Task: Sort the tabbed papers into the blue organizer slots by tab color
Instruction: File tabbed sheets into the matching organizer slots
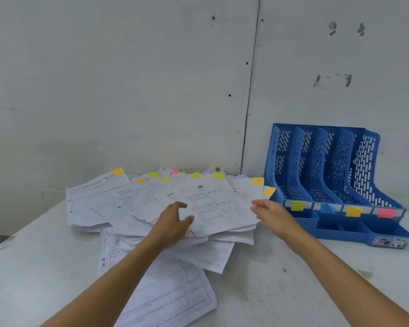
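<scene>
A loose heap of white printed papers (132, 208) with yellow, green, orange and pink tabs lies on the white table. On top sits a sheet with a green tab (219, 176). My left hand (175, 223) pinches the near left edge of this top sheet (217, 204). My right hand (273, 214) reaches to the sheet's right edge with fingers relaxed, touching or almost touching it. The blue organizer (335, 185) stands to the right against the wall, its slots holding no papers. Its front bears green (298, 206), blue (327, 208), orange (354, 211) and pink (386, 213) labels.
The white table (281, 291) meets a grey wall just behind the heap and organizer. More sheets (165, 293) spread toward me under my left forearm. The table's left edge runs diagonally at the near left.
</scene>
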